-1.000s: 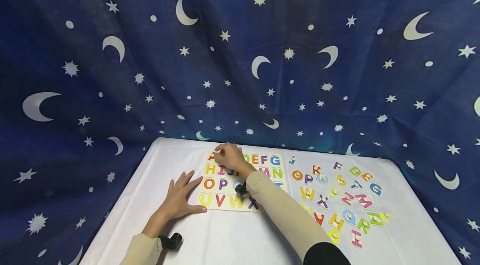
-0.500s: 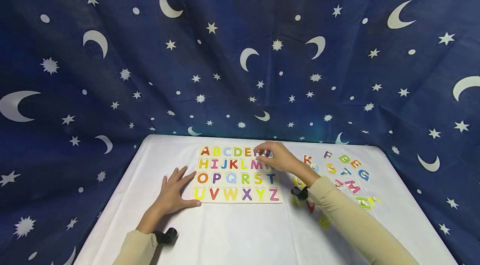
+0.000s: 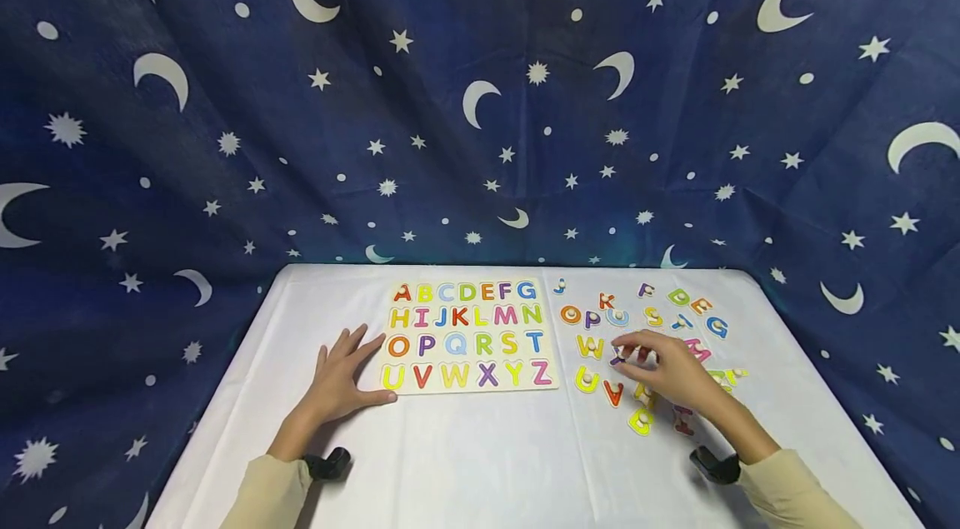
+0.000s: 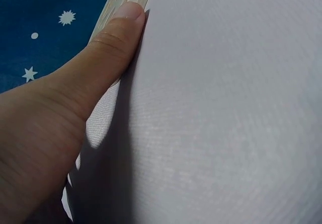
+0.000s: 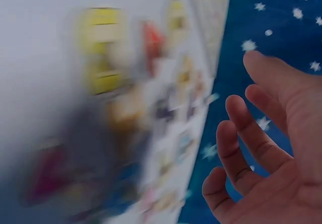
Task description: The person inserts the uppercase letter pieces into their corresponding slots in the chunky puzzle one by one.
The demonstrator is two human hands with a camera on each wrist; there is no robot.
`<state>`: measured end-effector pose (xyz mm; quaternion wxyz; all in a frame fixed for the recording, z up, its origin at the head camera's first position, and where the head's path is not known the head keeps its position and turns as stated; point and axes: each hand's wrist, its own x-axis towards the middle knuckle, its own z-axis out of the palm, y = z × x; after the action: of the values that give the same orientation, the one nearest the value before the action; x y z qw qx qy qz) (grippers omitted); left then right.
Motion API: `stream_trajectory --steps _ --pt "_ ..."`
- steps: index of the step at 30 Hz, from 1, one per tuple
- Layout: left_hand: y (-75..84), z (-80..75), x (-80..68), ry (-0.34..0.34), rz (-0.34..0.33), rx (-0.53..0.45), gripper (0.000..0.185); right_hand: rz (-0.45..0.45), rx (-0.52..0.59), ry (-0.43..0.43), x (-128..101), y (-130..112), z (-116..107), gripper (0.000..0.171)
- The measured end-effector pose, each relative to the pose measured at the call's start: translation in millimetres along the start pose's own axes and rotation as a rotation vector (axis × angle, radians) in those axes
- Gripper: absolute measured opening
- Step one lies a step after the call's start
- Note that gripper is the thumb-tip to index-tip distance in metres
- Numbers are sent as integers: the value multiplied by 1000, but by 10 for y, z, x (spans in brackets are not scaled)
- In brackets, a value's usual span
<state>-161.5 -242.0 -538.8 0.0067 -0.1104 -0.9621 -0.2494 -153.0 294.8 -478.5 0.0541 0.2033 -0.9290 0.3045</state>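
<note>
A wooden alphabet board (image 3: 472, 354) with rows of coloured letters lies on the white table. A red letter A (image 3: 402, 292) with a small knob sits in its top-left corner. My left hand (image 3: 339, 379) has its fingers spread along the board's left edge, with the thumb at the lower-left corner. In the left wrist view the thumb (image 4: 108, 45) touches the board's rim. My right hand (image 3: 663, 366) hovers over loose knobbed letters, fingers bent loosely and apart, with nothing between them. It partly covers a purple letter X (image 3: 618, 356). The right wrist view is blurred over the letters.
Loose letters lie scattered right of the board, among them a yellow W (image 3: 590, 346), a yellow U (image 3: 587, 380), a red V (image 3: 613, 393), a yellow B (image 3: 641, 421) and a blue G (image 3: 717, 327). Behind the table hangs a dark blue star-and-moon curtain (image 3: 420, 96).
My right hand has left the letter A at the board's top-left and swept right across to the loose letters. The left hand stays by the board. The head view has shifted.
</note>
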Motion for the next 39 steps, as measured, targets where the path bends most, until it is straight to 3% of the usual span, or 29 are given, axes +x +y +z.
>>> stream_trajectory --steps 4,9,14,25,31,39 --pt "-13 -33 22 14 8 4 105 49 -48 3 -319 122 18 33" --pt "-35 -60 19 13 0 -5 105 -7 -91 42 -543 219 99 30" --pt "-61 -62 20 14 -2 -15 104 -59 -143 95 -600 240 177 31" --pt "-51 0 4 24 14 -17 104 44 -88 58 -666 168 185 27" --pt "-46 20 6 23 20 -23 105 50 -23 30 -563 85 47 24" --pt "-29 18 2 0 16 -6 103 39 3 37 -42 -136 78 19"
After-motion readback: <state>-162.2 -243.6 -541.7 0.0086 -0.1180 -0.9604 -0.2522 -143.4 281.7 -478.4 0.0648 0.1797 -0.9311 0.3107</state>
